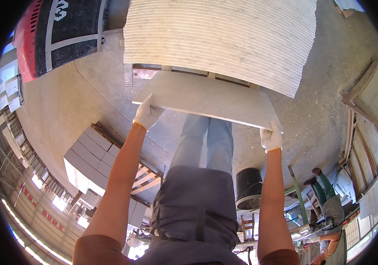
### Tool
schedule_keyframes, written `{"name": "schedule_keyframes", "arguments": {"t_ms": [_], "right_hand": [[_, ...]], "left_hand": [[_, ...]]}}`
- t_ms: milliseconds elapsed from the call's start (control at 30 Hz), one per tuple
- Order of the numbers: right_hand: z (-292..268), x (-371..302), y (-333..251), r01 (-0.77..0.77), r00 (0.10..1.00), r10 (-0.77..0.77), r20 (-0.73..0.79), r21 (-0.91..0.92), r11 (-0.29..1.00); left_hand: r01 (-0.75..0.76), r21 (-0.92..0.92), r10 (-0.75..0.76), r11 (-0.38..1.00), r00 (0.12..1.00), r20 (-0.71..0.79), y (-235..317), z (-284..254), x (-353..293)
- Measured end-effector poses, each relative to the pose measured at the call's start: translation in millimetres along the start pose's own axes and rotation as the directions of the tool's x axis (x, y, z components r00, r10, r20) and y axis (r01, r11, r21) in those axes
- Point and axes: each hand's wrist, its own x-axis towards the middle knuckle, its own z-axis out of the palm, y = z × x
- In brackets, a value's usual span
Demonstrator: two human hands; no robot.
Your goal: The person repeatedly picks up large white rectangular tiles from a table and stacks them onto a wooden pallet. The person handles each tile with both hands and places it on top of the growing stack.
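Note:
A large flat pale grey stone slab (211, 95) is held level in front of my legs, one end in each hand. My left hand (147, 114), in a white knit glove, grips its near left corner, with fingers on top at the edge. My right hand (272, 138), gloved the same way, grips the near right corner. Just past the slab lies a broad stack of thin pale slabs (220, 37), their edges showing as many ridges. Beams of a wooden support (213, 75) show between the slab and the stack.
A red and black machine or cabinet (72, 35) stands at far left. Stacked grey boxes or blocks (94, 152) sit on a pallet left of me. A black bucket (248, 187) is behind my right side. Wooden crates (367, 119) line the right; another person (330, 210) is at lower right.

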Motion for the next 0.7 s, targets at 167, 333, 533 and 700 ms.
{"name": "schedule_keyframes", "arguments": {"t_ms": [167, 333, 533, 700], "right_hand": [[4, -1, -2, 0.0, 0.999, -0.002, 0.054, 0.033, 0.999], [21, -5, -4, -0.003, 0.998, 0.001, 0.066, 0.033, 0.999], [50, -14, -4, 0.016, 0.998, -0.017, 0.054, 0.008, 1.0], [71, -16, -5, 0.022, 0.999, -0.021, 0.043, -0.025, 0.999]], "left_hand": [[-0.061, 0.051, 0.07, 0.997, 0.978, -0.197, 2, -4, 24], [-0.062, -0.009, 0.06, 0.998, 0.98, -0.189, 21, -3, 30], [-0.127, 0.087, 0.142, 0.988, 0.971, -0.195, 40, 16, 28], [-0.14, 0.073, 0.152, 0.987, 0.968, -0.202, 48, 27, 39]]}}
